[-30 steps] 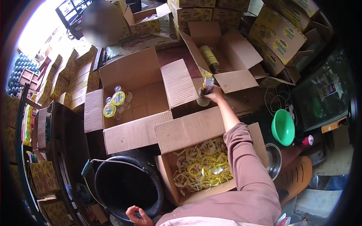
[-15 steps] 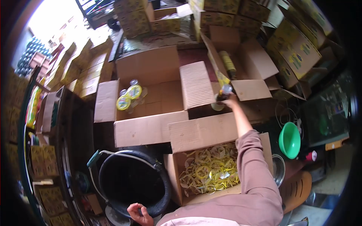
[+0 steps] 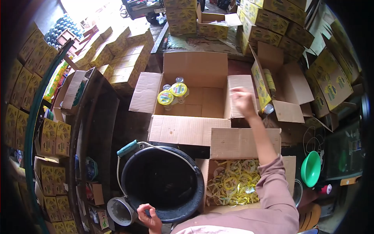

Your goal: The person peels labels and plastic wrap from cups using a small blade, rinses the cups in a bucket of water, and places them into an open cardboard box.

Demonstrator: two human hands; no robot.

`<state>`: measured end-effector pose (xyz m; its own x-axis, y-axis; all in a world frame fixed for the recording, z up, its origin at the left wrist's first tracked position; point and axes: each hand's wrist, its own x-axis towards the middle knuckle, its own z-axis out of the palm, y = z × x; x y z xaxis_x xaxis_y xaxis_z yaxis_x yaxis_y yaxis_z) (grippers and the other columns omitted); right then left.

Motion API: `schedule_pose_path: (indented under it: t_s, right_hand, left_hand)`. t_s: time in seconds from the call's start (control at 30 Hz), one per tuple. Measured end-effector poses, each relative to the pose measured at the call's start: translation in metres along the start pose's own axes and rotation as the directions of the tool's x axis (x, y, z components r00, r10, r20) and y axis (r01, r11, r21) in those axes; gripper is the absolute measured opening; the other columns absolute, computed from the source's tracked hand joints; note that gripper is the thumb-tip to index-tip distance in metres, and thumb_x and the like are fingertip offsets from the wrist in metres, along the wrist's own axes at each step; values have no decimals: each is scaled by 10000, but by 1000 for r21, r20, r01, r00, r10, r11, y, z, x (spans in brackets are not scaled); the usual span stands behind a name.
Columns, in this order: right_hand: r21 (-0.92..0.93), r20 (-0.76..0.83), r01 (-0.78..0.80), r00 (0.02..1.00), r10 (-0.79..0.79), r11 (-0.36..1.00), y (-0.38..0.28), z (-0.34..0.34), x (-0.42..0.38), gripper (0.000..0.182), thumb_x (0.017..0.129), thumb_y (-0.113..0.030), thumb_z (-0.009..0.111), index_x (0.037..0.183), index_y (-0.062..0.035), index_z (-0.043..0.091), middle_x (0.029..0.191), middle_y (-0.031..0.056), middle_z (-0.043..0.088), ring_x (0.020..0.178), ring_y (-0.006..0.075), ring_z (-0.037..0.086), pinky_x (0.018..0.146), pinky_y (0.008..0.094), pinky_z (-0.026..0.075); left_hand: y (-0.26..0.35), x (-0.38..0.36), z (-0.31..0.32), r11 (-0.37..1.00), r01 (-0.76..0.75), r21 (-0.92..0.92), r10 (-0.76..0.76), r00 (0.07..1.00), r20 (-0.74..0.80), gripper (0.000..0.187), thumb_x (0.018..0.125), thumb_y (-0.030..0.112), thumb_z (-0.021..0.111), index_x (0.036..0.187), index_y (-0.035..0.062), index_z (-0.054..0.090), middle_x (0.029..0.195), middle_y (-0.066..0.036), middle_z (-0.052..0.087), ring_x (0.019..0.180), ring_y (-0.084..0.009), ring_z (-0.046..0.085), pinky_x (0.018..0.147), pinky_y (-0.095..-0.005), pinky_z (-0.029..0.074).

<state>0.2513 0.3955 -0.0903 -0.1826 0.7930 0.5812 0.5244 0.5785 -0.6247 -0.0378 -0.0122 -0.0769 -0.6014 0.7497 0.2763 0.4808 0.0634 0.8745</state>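
Observation:
My right hand (image 3: 243,102) is closed, held over the right flap (image 3: 240,84) of the open cardboard box (image 3: 194,62); whatever its fingers may hold is hidden. Inside that box, on the left, stand clear cups with yellow printed lids (image 3: 179,89). A clear-topped container (image 3: 268,109) with something dark around it stands to the right of my wrist. My left hand (image 3: 149,218) hangs by the lower left rim of the black bucket (image 3: 194,171), its fingers loosely curled with a gap to the thumb and nothing in them.
A carton of yellow and clear plastic scraps (image 3: 233,183) lies under my right forearm. A second open box (image 3: 290,111) at right has a stack of yellow-lidded pieces (image 3: 269,82). A green bowl (image 3: 311,168), a grey pail (image 3: 120,211) and stacked yellow cartons (image 3: 181,17) surround the area.
My right hand has left the clear-topped container and moved over the box's right flap. The view has shifted, so things appear farther right. My left hand stays by the bucket.

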Motion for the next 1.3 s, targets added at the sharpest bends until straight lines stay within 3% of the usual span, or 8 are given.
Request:
schedule_pose_path:
  t_s: [0.13, 0.23, 0.33, 0.6, 0.97, 1.1, 1.2, 1.3]
  right_hand:
    - [-383, 598, 63, 778, 195, 922, -34, 110, 49, 368, 735, -217, 643, 1077, -96, 582, 1116, 83, 545, 956, 255, 554, 798, 368, 463]
    - [-439, 695, 408, 719, 15, 801, -29, 182, 72, 955, 571, -271, 757, 1369, -216, 235, 1367, 58, 325, 1128, 269, 442, 859, 397, 459]
    - [-498, 716, 411, 692, 95, 763, -23, 224, 76, 960, 535, -200, 750, 1363, -224, 264, 1343, 65, 348, 1143, 292, 414, 857, 414, 460]
    - [-521, 457, 126, 876, 152, 844, -21, 181, 47, 495, 572, -94, 680, 1038, -176, 534, 1084, 63, 428, 1048, 273, 436, 776, 364, 524]
    - [-58, 144, 219, 967, -209, 974, -254, -82, -69, 609, 480, -170, 797, 1040, -97, 570, 985, 91, 481, 927, 254, 495, 818, 365, 435]
    - [31, -103, 265, 960, -260, 964, -304, -89, -162, 597, 502, -205, 816, 1032, -90, 566, 1015, 111, 470, 904, 275, 506, 791, 378, 433]
    - [54, -156, 233, 962, -222, 971, -318, -74, -232, 542, 538, -243, 807, 1008, -108, 573, 1022, 103, 456, 940, 274, 480, 813, 395, 416]
    - [10, -231, 233, 947, -224, 972, -326, -67, -278, 488, 572, -286, 794, 972, -106, 581, 993, 85, 461, 938, 268, 485, 807, 386, 419]
  left_hand:
    - [-3, -3, 3, 997, 11, -72, -18, 995, -95, 235, 846, 258, 511, 901, 41, 437, 747, -39, 430, 592, -90, 427, 539, -211, 339]
    - [10, 1, -6, 993, 100, -56, -100, 995, 12, 198, 826, 144, 569, 971, 32, 494, 761, -35, 517, 630, -87, 475, 573, -201, 395]
    - [3, -4, -4, 984, 148, -103, -152, 988, -30, 201, 836, 178, 572, 950, 31, 496, 744, -29, 515, 623, -80, 475, 568, -197, 402]
    - [-1, 1, 0, 998, 34, -60, -38, 997, -72, 177, 804, 168, 531, 888, 37, 447, 742, -43, 432, 628, -100, 428, 584, -228, 359]
    - [11, -6, 5, 920, -190, -343, 192, 981, -29, 382, 683, -69, 577, 994, 64, 401, 845, -48, 431, 689, -121, 417, 669, -256, 377]
    - [63, -35, 22, 144, 742, -654, 129, 641, 756, 728, 774, 422, 607, 1288, 28, 276, 1140, -113, 467, 1074, -231, 465, 858, -368, 412]
    - [54, -48, 44, -294, 804, -518, 89, 562, 822, 748, 771, 378, 605, 1318, 33, 230, 1260, -135, 400, 1126, -230, 434, 888, -368, 395]
    - [72, -56, 28, -177, 826, -536, 38, 550, 834, 763, 724, 315, 625, 1258, -26, 200, 1266, -146, 331, 1148, -242, 382, 953, -382, 329]
